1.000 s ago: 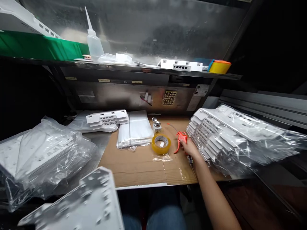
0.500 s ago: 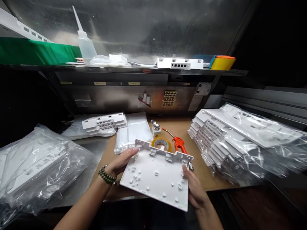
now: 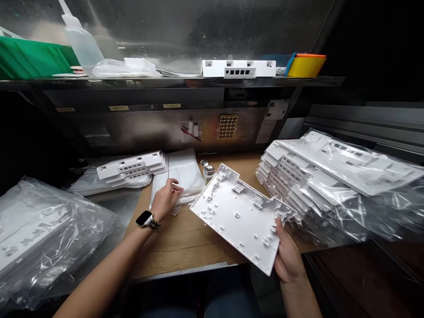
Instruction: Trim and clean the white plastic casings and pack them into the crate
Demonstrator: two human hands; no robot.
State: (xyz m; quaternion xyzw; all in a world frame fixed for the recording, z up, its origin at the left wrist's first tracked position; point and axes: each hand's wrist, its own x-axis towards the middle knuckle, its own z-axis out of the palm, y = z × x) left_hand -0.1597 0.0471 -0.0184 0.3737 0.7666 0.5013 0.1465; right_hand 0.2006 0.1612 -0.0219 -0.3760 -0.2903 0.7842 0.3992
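My right hand [image 3: 289, 256] grips a white plastic housing panel [image 3: 228, 234] by its right edge, thumb on the inner face. The panel is tilted above the bench, its side with small clips and posts towards me. At the near edge of a stack of clear plastic bags [image 3: 185, 170], my left hand [image 3: 165, 201] has its fingers curled together on the top bag. A watch and a beaded bracelet [image 3: 155, 223] are on the left wrist. Just behind the panel stands a small bottle with a metal cap [image 3: 209, 171], partly hidden.
Bagged white housings [image 3: 298, 172] are piled at right; another bagged one [image 3: 36, 234] lies at left. Several unbagged housings [image 3: 132, 167] lie behind the left hand. The shelf above carries a squeeze bottle [image 3: 82, 46], a green bin [image 3: 33, 57], one housing [image 3: 238, 69] and a yellow container [image 3: 306, 65].
My left hand has let go of the panel and moved to the bag stack. The right hand has turned and raised the panel, which now covers the tape roll and orange air gun. The view has shifted.
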